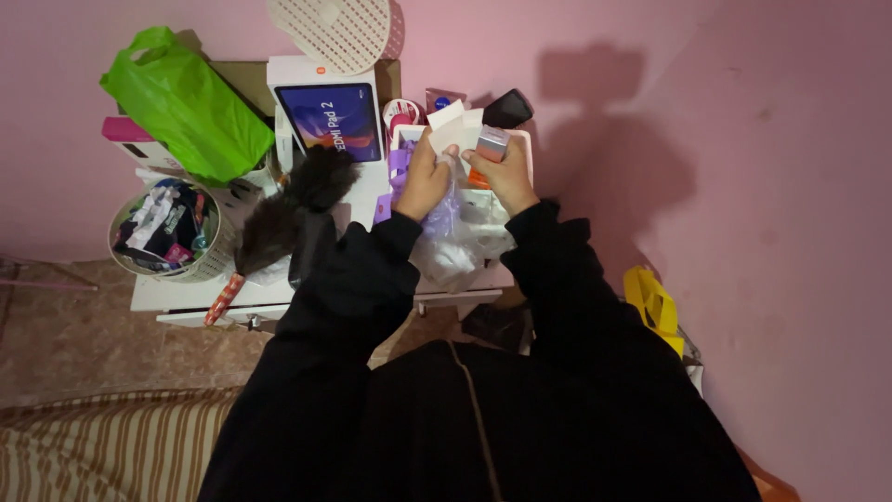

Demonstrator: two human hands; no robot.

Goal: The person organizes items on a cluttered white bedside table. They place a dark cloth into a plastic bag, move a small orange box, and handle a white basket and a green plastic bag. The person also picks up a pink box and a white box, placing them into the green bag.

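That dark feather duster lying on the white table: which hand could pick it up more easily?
Probably the left hand. The feather duster lies just to its left, while the right hand is farther away and already holds a small silvery box.

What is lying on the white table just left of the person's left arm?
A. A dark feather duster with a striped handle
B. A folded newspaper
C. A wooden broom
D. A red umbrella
A: a dark feather duster lies slantwise on the white table, its fluffy head pointing up toward the tablet box and its striped handle toward the table's front edge, beside the left sleeve.
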